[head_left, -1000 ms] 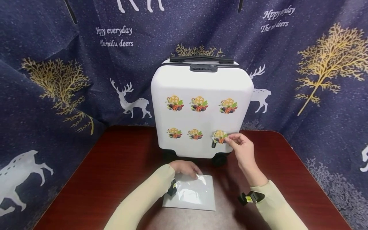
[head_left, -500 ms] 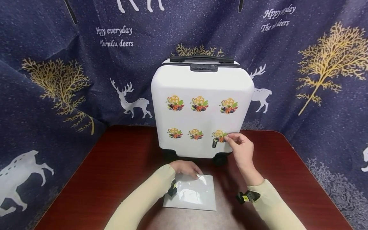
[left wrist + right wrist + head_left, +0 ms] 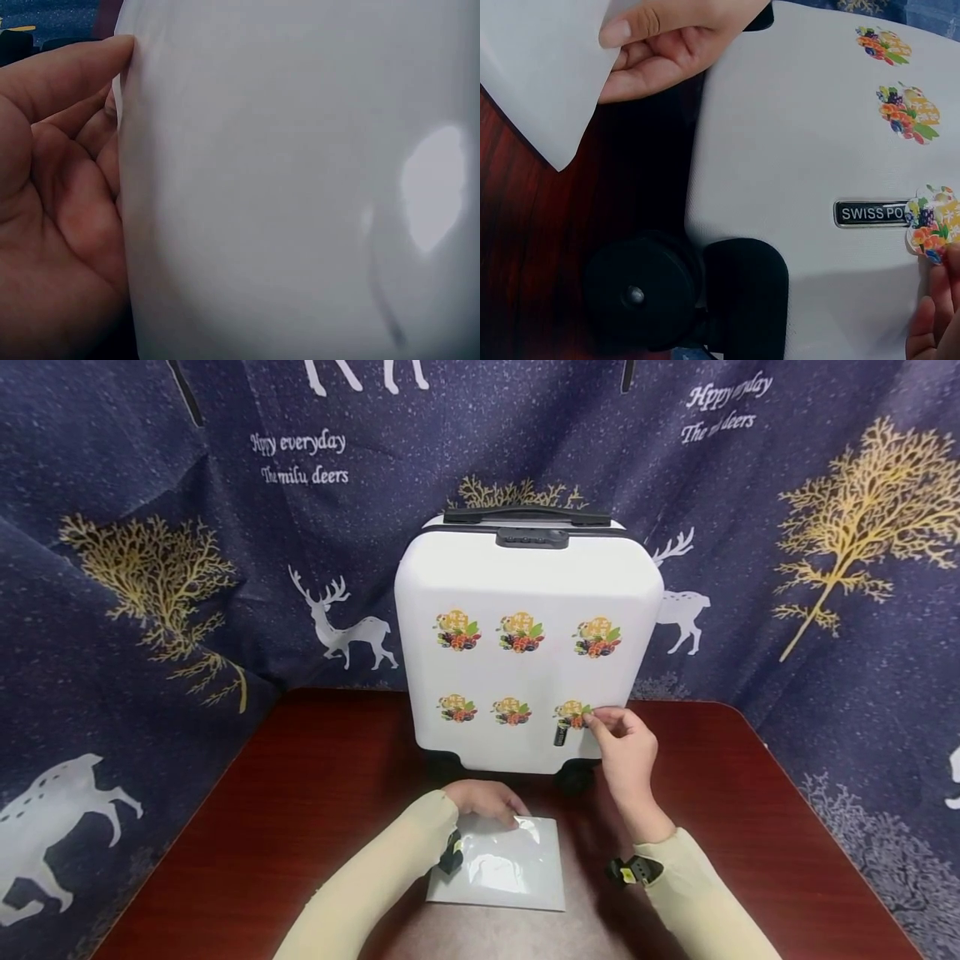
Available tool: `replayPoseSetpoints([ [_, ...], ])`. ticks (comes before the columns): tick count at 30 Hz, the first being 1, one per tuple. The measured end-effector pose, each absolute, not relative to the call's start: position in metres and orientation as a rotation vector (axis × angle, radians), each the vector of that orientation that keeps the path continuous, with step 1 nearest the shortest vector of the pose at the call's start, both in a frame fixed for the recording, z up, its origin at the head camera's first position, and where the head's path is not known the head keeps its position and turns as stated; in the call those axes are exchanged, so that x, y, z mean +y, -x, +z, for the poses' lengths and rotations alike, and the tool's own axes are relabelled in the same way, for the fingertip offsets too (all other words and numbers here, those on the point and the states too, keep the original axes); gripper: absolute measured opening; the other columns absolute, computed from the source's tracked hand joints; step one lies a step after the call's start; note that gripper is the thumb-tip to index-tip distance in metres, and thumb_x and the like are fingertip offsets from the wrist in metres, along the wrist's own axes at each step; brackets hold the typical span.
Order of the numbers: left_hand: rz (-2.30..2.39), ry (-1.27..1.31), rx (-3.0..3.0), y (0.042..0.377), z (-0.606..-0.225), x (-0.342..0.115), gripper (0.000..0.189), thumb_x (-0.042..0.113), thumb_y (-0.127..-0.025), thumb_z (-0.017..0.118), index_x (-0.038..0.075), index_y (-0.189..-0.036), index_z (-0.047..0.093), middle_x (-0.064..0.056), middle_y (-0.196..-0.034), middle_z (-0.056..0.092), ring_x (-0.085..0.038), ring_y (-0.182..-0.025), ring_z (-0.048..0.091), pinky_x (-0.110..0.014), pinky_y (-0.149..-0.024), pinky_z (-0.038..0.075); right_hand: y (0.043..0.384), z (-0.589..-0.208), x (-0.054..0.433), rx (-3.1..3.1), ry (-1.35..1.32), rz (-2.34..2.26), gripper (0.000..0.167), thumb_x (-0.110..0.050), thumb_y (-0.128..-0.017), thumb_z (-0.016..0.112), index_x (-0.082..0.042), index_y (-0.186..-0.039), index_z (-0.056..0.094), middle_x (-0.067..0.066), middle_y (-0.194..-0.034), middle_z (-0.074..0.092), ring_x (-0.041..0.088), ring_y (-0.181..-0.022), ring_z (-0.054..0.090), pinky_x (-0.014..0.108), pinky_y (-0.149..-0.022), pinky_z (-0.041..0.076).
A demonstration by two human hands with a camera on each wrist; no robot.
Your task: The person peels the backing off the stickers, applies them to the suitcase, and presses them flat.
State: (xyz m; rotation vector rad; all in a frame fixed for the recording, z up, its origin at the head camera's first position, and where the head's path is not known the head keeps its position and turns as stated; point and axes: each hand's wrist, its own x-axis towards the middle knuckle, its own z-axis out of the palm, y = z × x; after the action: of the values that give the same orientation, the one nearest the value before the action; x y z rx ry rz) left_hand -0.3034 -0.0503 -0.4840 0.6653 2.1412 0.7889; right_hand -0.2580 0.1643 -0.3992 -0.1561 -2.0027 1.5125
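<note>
My right hand pinches the edge of a fruit-print sticker between thumb and fingers. The sticker lies against the lower right front of a white suitcase. In the right wrist view, it covers one end of a black nameplate reading "SWISS PO". Whether it is fully stuck down, I cannot tell. My left hand grips a glossy white sheet by its far edge, low over the table. The left wrist view shows the thumb on the face of the sheet and the fingers behind it.
Several matching stickers, among them one at upper left and one at upper right, sit in two rows on the suitcase. Black wheels stand on the dark red table. A blue deer-print cloth hangs behind.
My right hand and the sticker have shifted slightly up and left, and more of the nameplate shows below it. The right wrist has moved left. My left hand stays put with the sheet.
</note>
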Motion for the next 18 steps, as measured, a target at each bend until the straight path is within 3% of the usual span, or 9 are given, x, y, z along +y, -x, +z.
replayPoseSetpoints([
  [10,0.787,-0.669,2.148,0.3019,-0.4836,-0.0504,0.036,0.012,-0.091,0.067,0.010,-0.127,0.072,-0.008,-0.129,0.072,-0.014,-0.111,0.060,-0.035,-0.108,0.046,0.2586,-0.4039,0.1591,-1.951,0.138,1.447,0.014,-0.009,-0.089,0.078,0.002,-0.097,0.075,-0.038,-0.073,0.059,-0.013,-0.070,0.056,0.006,-0.063,0.044],
  [12,0.789,-0.676,2.149,0.3017,-0.4832,-0.0506,0.036,0.012,-0.091,0.068,0.009,-0.127,0.072,-0.008,-0.130,0.072,-0.015,-0.112,0.061,-0.035,-0.109,0.046,0.2592,-0.4044,0.1580,-1.941,0.139,1.423,0.012,-0.008,-0.088,0.078,0.001,-0.096,0.075,-0.029,-0.075,0.064,-0.014,-0.070,0.056,0.006,-0.063,0.044],
  [18,0.792,-0.672,2.154,0.3016,-0.4837,-0.0511,0.036,0.012,-0.091,0.068,0.009,-0.127,0.072,-0.008,-0.130,0.071,-0.015,-0.113,0.060,-0.036,-0.109,0.046,0.2604,-0.4044,0.1560,-1.929,0.116,1.376,0.011,-0.006,-0.087,0.079,0.002,-0.094,0.076,0.018,-0.089,0.076,-0.014,-0.068,0.054,0.006,-0.062,0.042],
])
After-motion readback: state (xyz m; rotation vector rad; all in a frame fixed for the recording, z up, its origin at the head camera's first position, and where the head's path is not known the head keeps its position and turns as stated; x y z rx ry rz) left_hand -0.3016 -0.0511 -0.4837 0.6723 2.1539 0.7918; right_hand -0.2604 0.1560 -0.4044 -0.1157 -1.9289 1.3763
